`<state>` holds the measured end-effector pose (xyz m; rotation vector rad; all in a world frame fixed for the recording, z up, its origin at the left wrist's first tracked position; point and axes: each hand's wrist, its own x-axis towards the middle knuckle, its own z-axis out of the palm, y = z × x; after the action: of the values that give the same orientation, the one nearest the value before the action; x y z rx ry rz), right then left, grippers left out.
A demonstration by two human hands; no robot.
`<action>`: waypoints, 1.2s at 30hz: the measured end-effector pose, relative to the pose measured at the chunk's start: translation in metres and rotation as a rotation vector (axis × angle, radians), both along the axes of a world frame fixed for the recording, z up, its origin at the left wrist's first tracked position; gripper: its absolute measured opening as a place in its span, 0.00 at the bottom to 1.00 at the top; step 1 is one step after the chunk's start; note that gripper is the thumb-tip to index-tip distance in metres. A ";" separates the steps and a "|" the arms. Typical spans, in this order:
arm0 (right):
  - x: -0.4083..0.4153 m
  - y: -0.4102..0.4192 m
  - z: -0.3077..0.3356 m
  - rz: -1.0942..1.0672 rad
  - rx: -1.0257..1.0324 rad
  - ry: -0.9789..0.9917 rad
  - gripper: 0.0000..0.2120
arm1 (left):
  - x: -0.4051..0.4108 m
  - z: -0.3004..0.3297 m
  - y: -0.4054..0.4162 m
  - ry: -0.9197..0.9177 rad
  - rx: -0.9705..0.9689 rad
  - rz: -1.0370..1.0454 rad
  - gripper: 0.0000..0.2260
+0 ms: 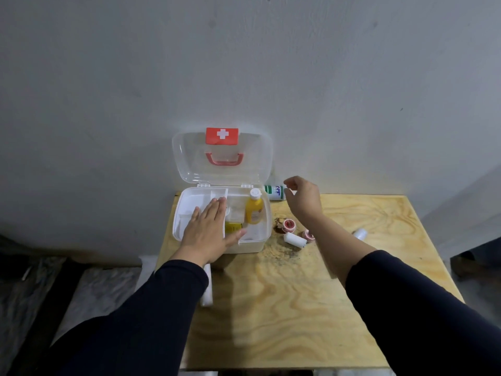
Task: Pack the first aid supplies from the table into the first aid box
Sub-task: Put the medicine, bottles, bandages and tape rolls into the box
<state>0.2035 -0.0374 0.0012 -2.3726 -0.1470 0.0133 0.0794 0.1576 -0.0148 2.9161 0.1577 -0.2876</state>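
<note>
The white first aid box (261, 241) stands open at the table's back left, its clear lid (260, 158) leaning on the wall. Inside stand a yellow bottle (254, 210) and a small yellow pack (233, 227). My left hand (208, 232) lies flat, fingers spread, on the box's white inner tray (189, 202). My right hand (302, 200) hovers with fingers curled apart just right of a green-and-white can (274, 191) lying by the wall. Two pink-rimmed tape rolls (289, 224) (309, 235) and a white bandage roll (295, 239) lie right of the box.
Another white roll (360, 234) lies further right, partly behind my right forearm. A long white object (207, 289) sticks out under my left sleeve at the table's left edge. The plywood table (284, 308) has a dark stain near the rolls. The grey wall stands directly behind.
</note>
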 end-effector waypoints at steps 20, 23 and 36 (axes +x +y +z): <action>0.034 -0.036 -0.052 0.044 -0.058 0.103 0.15 | 0.001 -0.004 -0.005 -0.045 0.025 0.029 0.37; 0.031 -0.035 -0.030 -0.020 0.119 0.083 0.15 | 0.001 -0.004 -0.006 -0.038 0.023 0.033 0.37; -0.027 -0.024 0.075 -0.050 0.282 -0.211 0.16 | 0.002 -0.002 -0.005 -0.008 0.015 0.030 0.45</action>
<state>0.1762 -0.0617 0.0760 -2.0907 -0.1780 -0.2660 0.0811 0.1530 -0.0163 2.9268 0.2038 -0.2712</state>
